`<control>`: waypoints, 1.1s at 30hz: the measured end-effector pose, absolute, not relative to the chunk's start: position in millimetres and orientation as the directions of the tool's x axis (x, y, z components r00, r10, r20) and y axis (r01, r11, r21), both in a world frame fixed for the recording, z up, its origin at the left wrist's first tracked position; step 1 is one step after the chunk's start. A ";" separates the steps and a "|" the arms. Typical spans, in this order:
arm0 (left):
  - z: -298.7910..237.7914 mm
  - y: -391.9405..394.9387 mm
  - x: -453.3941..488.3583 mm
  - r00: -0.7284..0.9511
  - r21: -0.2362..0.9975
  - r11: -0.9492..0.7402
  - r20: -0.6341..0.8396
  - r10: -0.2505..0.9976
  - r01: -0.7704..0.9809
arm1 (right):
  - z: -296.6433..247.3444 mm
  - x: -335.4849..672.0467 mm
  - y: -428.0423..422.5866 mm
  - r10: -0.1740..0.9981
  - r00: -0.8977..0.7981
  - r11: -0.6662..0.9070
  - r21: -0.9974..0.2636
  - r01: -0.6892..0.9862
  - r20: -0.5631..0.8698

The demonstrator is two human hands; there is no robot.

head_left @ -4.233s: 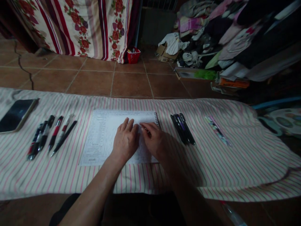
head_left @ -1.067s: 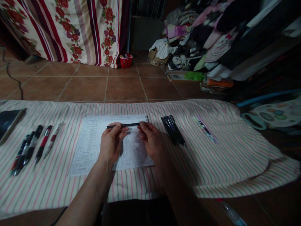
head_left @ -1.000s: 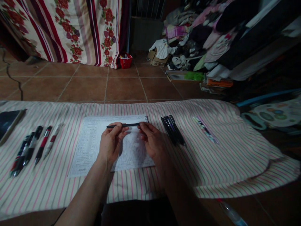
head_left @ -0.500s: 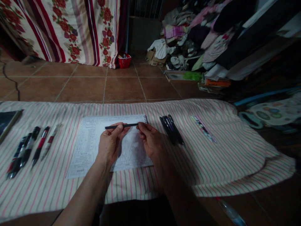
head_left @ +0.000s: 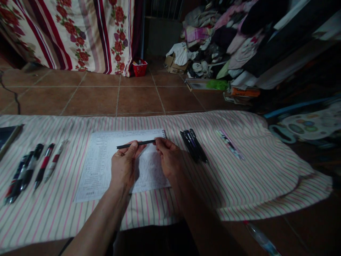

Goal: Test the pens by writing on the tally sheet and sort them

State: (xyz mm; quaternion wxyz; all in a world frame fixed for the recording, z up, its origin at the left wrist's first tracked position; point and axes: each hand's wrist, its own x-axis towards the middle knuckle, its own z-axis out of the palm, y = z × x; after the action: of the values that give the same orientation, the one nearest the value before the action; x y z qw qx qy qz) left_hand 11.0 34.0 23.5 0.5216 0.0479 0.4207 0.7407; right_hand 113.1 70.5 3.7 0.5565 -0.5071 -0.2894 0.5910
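Note:
I hold a thin black pen point(head_left: 145, 143) level above a spiral notebook point(head_left: 103, 160) with written pages. My left hand point(head_left: 124, 167) pinches the pen near its left half, fingers curled round it. My right hand point(head_left: 167, 158) grips the pen's right end with closed fingers. The notebook lies flat on a pink-striped cloth point(head_left: 253, 177) spread over the floor.
A row of several pens point(head_left: 32, 169) lies left of the notebook, with a dark phone point(head_left: 6, 137) beyond them. A bundle of dark pens point(head_left: 194, 145) and a patterned pen point(head_left: 229, 144) lie to the right. Brown floor tiles, a red basket point(head_left: 139, 67) and piled clothes point(head_left: 221, 42) are behind.
About four seconds ago both hands lay on the notebook and a black pen lay in the left row; now both hands hold a black pen above the page. My view has shifted slightly.

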 end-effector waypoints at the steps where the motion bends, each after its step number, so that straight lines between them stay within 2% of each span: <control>1: 23.6 33.8 11.4 -0.454 0.670 -0.106 -0.369 0.811 -0.735 | 3.5 112.7 70.3 0.953 0.133 -0.207 -0.908 -0.365 -0.271; 6: 23.3 33.9 10.1 -0.422 0.650 -0.101 -0.359 0.833 -0.753 | 3.2 111.3 70.5 0.962 0.127 -0.178 -0.910 -0.375 -0.241; 11: 23.8 35.0 7.4 -0.342 0.650 -0.014 -0.382 0.858 -0.760 | 5.6 111.2 71.3 0.938 0.122 -0.237 -0.856 -0.458 -0.325; 17: 26.0 36.0 3.4 -0.323 0.686 0.039 -0.391 0.862 -0.727 | 8.9 109.5 64.4 0.946 -0.027 -0.306 -0.868 -0.390 -0.322; 24: 26.6 35.7 -1.4 -0.323 0.672 0.034 -0.399 0.858 -0.739 | 15.6 109.7 62.4 0.906 -0.115 -0.409 -0.767 -0.494 -0.408; 33: 21.6 31.8 -2.1 -0.313 0.773 0.048 -0.312 0.897 -0.633 | 12.0 111.3 64.2 0.919 -0.053 -0.380 -0.843 -0.380 -0.390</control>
State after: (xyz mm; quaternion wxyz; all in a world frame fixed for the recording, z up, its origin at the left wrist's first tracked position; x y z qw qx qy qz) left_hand -2.1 31.8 21.6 0.5674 0.1471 0.4495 0.6741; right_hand 111.3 64.2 12.0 0.4837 -0.4894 -0.2756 0.6713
